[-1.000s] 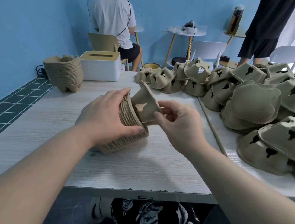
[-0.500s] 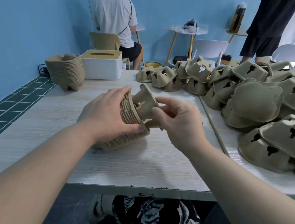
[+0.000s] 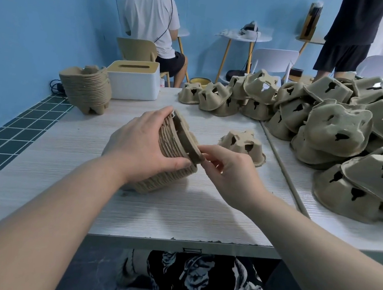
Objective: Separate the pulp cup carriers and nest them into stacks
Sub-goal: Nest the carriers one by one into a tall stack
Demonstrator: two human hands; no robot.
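My left hand [image 3: 141, 146] grips a nested stack of brown pulp cup carriers [image 3: 172, 157], tilted on its side on the table in front of me. The top carrier sits pushed down flush into the stack. My right hand [image 3: 227, 168] pinches the rim of that stack at its right edge. One single carrier [image 3: 243, 146] lies upside down just beyond my right hand. A big loose heap of carriers [image 3: 337, 130] fills the right side of the table. A finished tall stack [image 3: 86, 87] stands at the far left.
The light wood-grain table [image 3: 178, 210] has a seam and a thin rod [image 3: 285, 172] running along its right part. A white tissue box [image 3: 134, 80] stands at the back left. One person sits and another stands beyond the table, among chairs and small round tables.
The carrier my right hand held at an angle against the stack is now pressed flat into it. A single carrier now shows on the table behind my right hand.
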